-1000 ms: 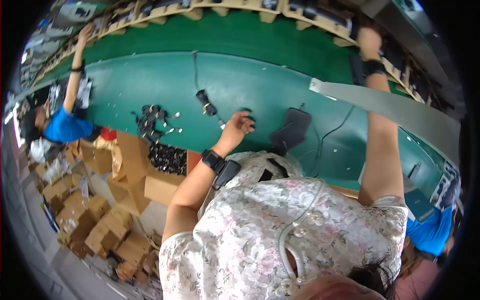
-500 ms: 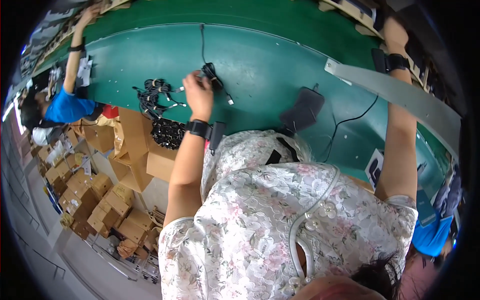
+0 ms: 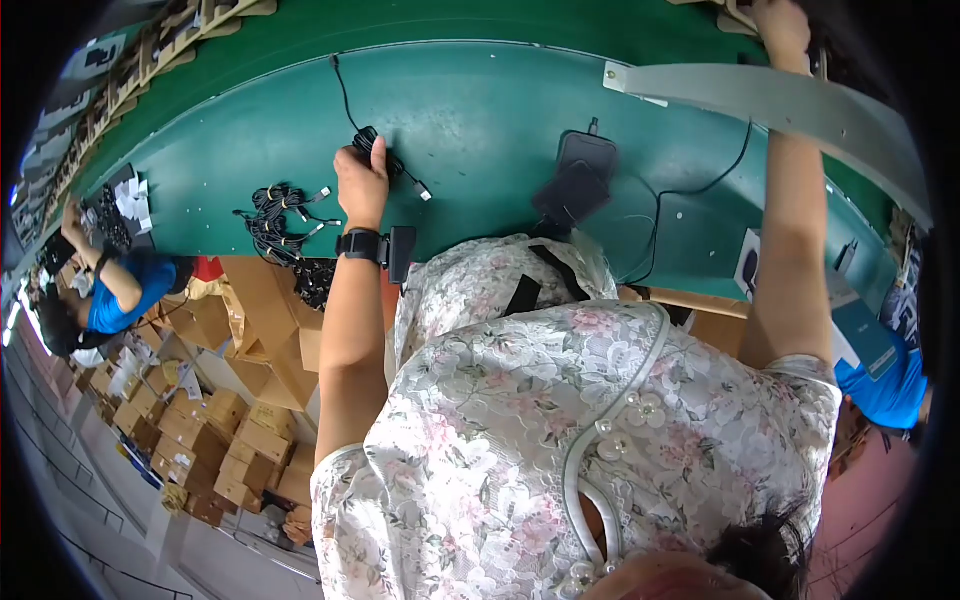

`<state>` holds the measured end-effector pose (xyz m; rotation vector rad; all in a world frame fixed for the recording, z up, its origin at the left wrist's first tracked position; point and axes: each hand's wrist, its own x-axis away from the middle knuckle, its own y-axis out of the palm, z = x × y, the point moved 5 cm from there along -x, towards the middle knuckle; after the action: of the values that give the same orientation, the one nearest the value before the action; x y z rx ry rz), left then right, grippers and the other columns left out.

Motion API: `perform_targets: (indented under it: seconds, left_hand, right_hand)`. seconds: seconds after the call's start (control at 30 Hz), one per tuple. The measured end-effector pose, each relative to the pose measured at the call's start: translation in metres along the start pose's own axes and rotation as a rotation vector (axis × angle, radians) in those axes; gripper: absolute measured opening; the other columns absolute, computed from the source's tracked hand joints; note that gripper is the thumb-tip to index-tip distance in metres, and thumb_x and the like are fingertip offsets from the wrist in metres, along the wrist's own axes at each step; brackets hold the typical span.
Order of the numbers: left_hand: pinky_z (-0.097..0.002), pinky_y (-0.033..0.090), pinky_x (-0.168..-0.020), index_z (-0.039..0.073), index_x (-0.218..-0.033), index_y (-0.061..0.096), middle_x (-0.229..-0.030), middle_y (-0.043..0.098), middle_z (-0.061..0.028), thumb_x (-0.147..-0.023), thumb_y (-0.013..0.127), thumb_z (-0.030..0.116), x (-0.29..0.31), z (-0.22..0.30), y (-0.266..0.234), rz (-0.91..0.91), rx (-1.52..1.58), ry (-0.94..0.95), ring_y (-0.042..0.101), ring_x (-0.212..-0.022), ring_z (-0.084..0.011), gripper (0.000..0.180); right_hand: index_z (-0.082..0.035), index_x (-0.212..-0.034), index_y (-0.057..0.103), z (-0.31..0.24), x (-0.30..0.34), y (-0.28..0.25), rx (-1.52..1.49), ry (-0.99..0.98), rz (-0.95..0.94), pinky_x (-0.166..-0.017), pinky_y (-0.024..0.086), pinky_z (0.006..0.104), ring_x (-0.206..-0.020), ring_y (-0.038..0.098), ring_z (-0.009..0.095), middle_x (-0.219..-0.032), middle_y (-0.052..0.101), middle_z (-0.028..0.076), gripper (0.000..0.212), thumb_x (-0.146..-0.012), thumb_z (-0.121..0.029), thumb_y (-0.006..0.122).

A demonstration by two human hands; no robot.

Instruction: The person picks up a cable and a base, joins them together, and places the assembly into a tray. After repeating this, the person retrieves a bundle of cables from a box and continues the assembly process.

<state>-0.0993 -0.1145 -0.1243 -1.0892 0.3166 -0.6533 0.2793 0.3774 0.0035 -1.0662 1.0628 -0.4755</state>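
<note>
My left hand (image 3: pixel 362 188) is closed on a coiled black USB cable (image 3: pixel 396 168) at the middle left of the green table. One end of that cable runs out toward the table's far edge; the pale plug end lies beside my hand. Far off at the upper right, my right hand (image 3: pixel 783 35) reaches past the table to a beige tray (image 3: pixel 738 18); its fingers are partly cut off and dim. Left of my left hand lies a heap of tied black cables (image 3: pixel 272 222). A dark flat pad-like device (image 3: pixel 580 175) rests right of the middle.
A grey metal bar (image 3: pixel 760 85) crosses over the table at right, above my right forearm. A loose black cord (image 3: pixel 690 192) curves below it. Open cardboard boxes (image 3: pixel 265 300) stand against the near left edge. A co-worker in blue (image 3: pixel 130 295) sits at far left.
My left hand, which had loosely touched the coiled cable, has now closed around it. My right hand has moved farther up toward the trays. The whole view has shifted slightly.
</note>
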Motion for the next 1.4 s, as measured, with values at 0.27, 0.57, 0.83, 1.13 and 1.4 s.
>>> perform_targets:
  seconds: [0.27,0.57,0.83,1.13,1.4]
  left_hand:
    - [-0.0435,0.046,-0.069,-0.004,-0.098,0.043,-0.087,0.052,-0.0213,-0.075,0.064,0.027,-0.009,0.011,0.022,-0.028,-0.036,0.198,0.056,-0.081,-0.0354,0.044]
    - [-0.0275,0.049,-0.067,-0.006,-0.103,0.041,-0.096,0.059,-0.0167,-0.076,0.060,0.008,0.008,0.122,0.130,-0.923,0.452,0.244,0.060,-0.082,-0.0176,0.035]
    - [-0.0270,0.049,-0.062,-0.003,-0.102,0.045,-0.090,0.060,-0.0136,-0.076,0.064,0.012,0.004,0.150,0.102,-0.871,0.740,0.079,0.060,-0.076,-0.0171,0.036]
    - [-0.0235,0.045,-0.047,-0.001,-0.101,0.043,-0.080,0.059,-0.0106,-0.084,0.058,0.021,0.037,0.182,0.084,-1.276,0.879,-0.001,0.059,-0.060,-0.0131,0.032]
    - [-0.0257,0.042,-0.041,-0.002,-0.103,0.036,-0.068,0.057,-0.0104,-0.085,0.056,0.019,0.015,0.181,0.069,-0.921,0.660,0.192,0.054,-0.047,-0.0153,0.035]
  right_hand:
    - [-0.001,-0.078,0.057,-0.109,0.267,-0.035,-0.509,0.305,-0.362,-0.050,0.044,0.0364,-0.052,0.057,0.027,-0.060,0.055,0.016,0.033,-0.087,-0.032,0.051]
    - [0.001,-0.094,0.054,-0.220,0.349,0.024,-0.843,0.620,-0.864,-0.049,0.047,0.0278,-0.054,0.058,0.014,-0.067,0.059,0.007,0.027,-0.087,-0.025,0.055]
    - [-0.003,-0.103,0.052,-0.244,0.313,0.019,-1.656,0.771,-1.028,-0.068,0.046,0.0253,-0.078,0.057,0.012,-0.084,0.058,0.002,0.025,-0.090,-0.024,0.049]
    - [-0.007,-0.105,0.051,-0.263,0.264,-0.031,-2.116,0.583,-0.861,-0.063,0.040,0.0195,-0.075,0.051,0.007,-0.076,0.054,-0.003,0.020,-0.090,-0.020,0.048]
    - [-0.012,-0.094,0.053,-0.136,0.256,-0.015,-1.393,1.040,-0.475,-0.052,0.035,0.0191,-0.061,0.052,0.006,-0.074,0.053,-0.004,0.019,-0.083,-0.026,0.061]
